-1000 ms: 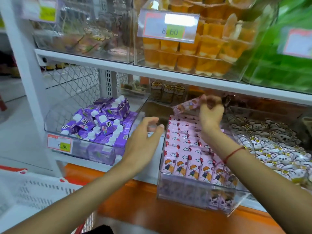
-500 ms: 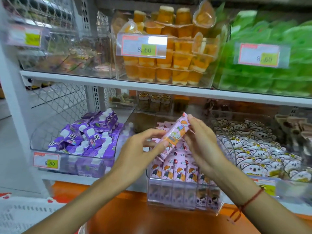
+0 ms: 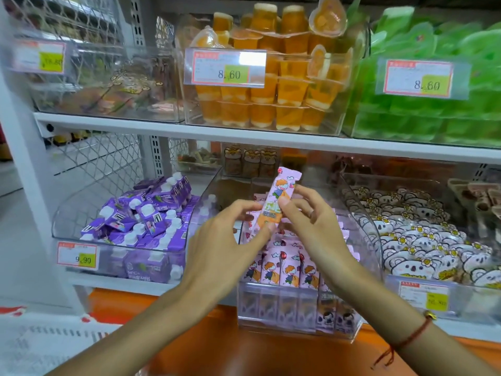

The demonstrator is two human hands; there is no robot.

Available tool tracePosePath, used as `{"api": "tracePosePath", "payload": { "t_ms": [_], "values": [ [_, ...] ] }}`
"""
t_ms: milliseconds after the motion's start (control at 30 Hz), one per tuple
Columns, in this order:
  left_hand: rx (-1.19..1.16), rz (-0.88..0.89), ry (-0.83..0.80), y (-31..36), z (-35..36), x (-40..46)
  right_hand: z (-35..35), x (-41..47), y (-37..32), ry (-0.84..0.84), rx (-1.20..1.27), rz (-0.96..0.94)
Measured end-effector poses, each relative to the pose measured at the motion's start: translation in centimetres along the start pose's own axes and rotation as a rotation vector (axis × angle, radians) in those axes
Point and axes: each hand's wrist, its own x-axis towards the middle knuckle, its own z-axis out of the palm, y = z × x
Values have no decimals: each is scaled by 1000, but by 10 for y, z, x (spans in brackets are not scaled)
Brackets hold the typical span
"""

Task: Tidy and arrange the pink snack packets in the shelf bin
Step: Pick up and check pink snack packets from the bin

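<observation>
A long pink snack packet [image 3: 279,198] with a cartoon child on it stands nearly upright in the air, tilted slightly right. My left hand [image 3: 222,245] pinches its lower end and my right hand [image 3: 311,221] grips its middle from the right. Both hands hover above the clear shelf bin [image 3: 298,313] on the lower shelf. Rows of matching pink packets [image 3: 284,270] stand upright inside it, partly hidden behind my hands.
A clear bin of purple cartons [image 3: 141,213] sits to the left, and a bin of koala-print packets [image 3: 423,240] to the right. The upper shelf [image 3: 244,137] carries orange jelly cups [image 3: 271,88] and green packs [image 3: 433,109]. A white basket [image 3: 40,343] lies lower left.
My right hand lifted one pink packet from the back of the bin toward me. My left hand came over and took its lower end. The packet has swung more upright.
</observation>
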Motion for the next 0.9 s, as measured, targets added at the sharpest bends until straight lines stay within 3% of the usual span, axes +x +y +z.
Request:
{"api": "tracePosePath", "payload": {
  "t_ms": [167, 367, 633, 800, 900],
  "values": [
    [-17, 83, -8, 4, -2, -2, 0, -4, 0, -12, 10, 2],
    [-117, 54, -70, -2, 1, -2, -5, -1, 3, -216, 91, 96],
    [-38, 111, -47, -3, 6, -4, -1, -5, 3, -4, 18, -90],
    [-227, -15, -74, 0, 2, 3, -6, -5, -3, -103, 3, -35],
    [-414, -147, -137, 5, 0, 5, -6, -3, -3, -65, -42, 18]
  ]
}}
